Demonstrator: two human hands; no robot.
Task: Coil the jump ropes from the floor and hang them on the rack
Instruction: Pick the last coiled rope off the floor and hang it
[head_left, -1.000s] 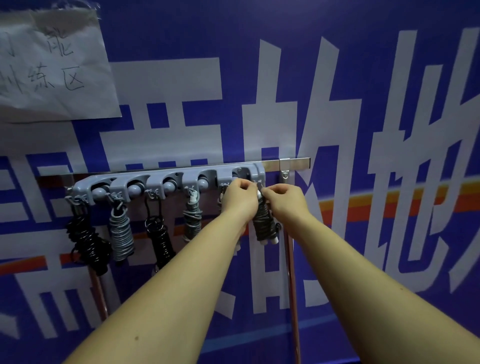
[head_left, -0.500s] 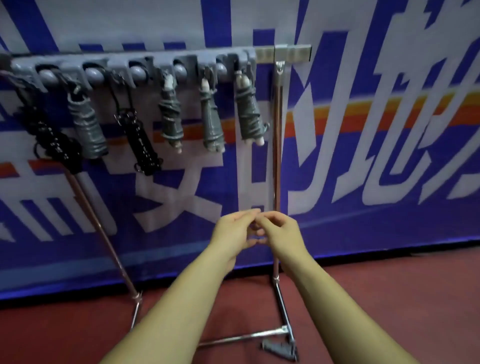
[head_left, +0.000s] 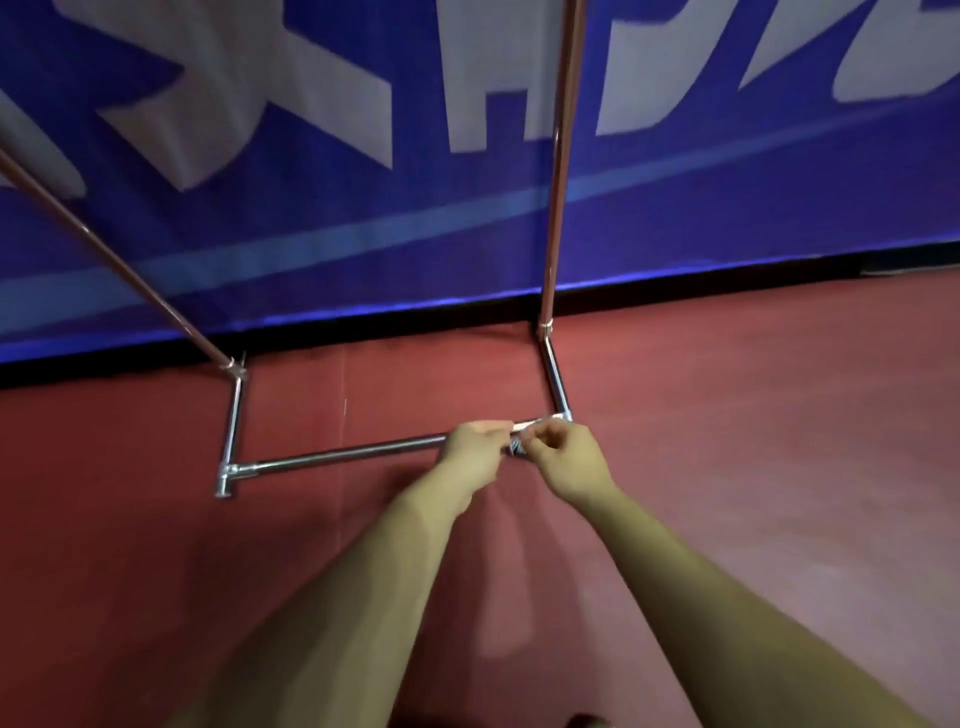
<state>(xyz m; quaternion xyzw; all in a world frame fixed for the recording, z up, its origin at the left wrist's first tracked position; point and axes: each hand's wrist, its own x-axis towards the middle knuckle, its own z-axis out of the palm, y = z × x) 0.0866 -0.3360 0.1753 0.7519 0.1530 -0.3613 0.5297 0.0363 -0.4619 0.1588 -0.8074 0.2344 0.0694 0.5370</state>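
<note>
Only the foot of the rack (head_left: 337, 457) is in view: a chrome frame lying flat on the red floor (head_left: 753, 441), close against the wall. Its front cross bar (head_left: 363, 451) has its long axis running left to right, the right end sitting a little higher in the picture than the left. From each end a short side tube (head_left: 234, 426) points back toward the wall. The right post (head_left: 558, 156) rises straight up out of the top of the frame, while the left post (head_left: 104, 249) slants away to the upper left.

Both hands meet over the right end of the cross bar. The left hand (head_left: 470, 449) and the right hand (head_left: 569, 460) have their fingers curled in, fingertips nearly touching each other. A small pale sliver (head_left: 522, 426) shows between them, too blurred to name, and I cannot tell whether either hand pinches anything.

Behind the rack hangs a blue banner (head_left: 467, 197) with large white characters, its lower edge reaching the floor.
</note>
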